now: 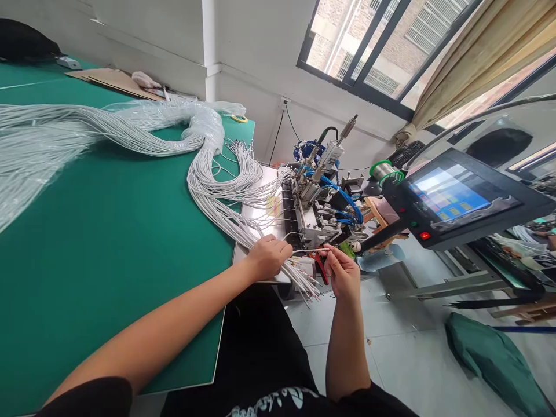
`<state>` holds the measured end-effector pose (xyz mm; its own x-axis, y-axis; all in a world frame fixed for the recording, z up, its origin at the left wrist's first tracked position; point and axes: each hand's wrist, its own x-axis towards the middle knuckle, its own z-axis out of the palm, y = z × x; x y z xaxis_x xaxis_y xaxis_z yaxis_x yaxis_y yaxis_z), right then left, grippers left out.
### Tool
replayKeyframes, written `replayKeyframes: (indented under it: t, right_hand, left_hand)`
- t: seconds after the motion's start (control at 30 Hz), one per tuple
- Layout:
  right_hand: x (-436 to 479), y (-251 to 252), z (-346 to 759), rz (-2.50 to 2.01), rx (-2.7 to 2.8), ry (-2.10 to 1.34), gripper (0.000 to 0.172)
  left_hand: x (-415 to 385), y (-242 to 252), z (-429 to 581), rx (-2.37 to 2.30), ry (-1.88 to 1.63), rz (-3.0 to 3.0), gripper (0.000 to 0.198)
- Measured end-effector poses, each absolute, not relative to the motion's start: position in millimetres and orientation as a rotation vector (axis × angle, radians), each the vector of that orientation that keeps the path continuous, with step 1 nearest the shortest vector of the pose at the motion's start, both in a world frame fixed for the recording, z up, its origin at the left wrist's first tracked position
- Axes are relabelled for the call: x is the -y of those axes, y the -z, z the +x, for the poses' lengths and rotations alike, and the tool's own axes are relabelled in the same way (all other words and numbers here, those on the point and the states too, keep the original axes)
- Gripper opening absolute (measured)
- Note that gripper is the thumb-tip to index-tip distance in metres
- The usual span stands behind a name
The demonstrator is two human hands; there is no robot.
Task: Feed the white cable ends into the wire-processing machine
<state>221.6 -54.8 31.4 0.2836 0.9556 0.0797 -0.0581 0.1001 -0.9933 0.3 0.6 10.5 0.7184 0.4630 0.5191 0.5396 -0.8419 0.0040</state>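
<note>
A thick bundle of thin white cables [204,174] runs across the green table [108,243] and fans out near a small soldering machine [321,202]. My left hand [267,258] is closed over a group of cable ends at the table's edge. My right hand [343,269] pinches the stripped tip of one white cable, held between the two hands just in front of the machine. More loose cable ends [306,284] hang below my left hand. A red-handled tool [320,265] lies beside my right hand.
A touchscreen control panel [460,200] on an arm stands right of the machine. A solder spool [382,171] sits behind it. Clear plastic wrap [204,116] covers the far cables. Cardboard [113,81] lies at the table's back. A green bag [495,359] lies on the tiled floor.
</note>
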Motion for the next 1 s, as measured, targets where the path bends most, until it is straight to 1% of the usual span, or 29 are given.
replayKeyframes:
  t: [0.13, 0.3, 0.43, 0.47, 0.67, 0.83, 1.0]
  right_hand:
    - [52.3, -31.5, 218.5, -1.186, 0.976, -0.91, 0.024]
    - [47.7, -28.5, 227.6, -1.187, 1.012, -1.076, 0.026]
    - [40.2, -19.3, 235.1, -1.254, 0.997, -1.133, 0.032]
    - [38.3, -17.0, 235.8, -1.285, 1.004, -1.122, 0.033]
    - [32.4, -15.2, 231.7, -1.515, 1.18, -0.945, 0.04]
    - [28.2, -16.5, 227.4, -1.648, 1.392, -0.757, 0.037]
    - [19.2, -4.5, 229.0, -1.642, 1.428, -0.78, 0.034]
  left_hand:
    - [-0.9, -12.4, -1.1, 0.74, 0.773, -2.83, 0.013]
    - [-0.5, -12.6, -2.0, 0.745, 0.72, -2.822, 0.017]
    - [0.3, -12.1, -2.4, 0.715, 0.8, -2.753, 0.035]
    - [0.5, -12.1, -2.5, 0.712, 0.822, -2.729, 0.037]
    - [1.4, -12.1, -2.3, 0.76, 0.815, -2.693, 0.034]
    - [2.3, -11.3, -0.1, 0.846, 0.851, -2.654, 0.028]
    - [1.2, -7.9, 2.8, 0.932, 0.831, -2.67, 0.023]
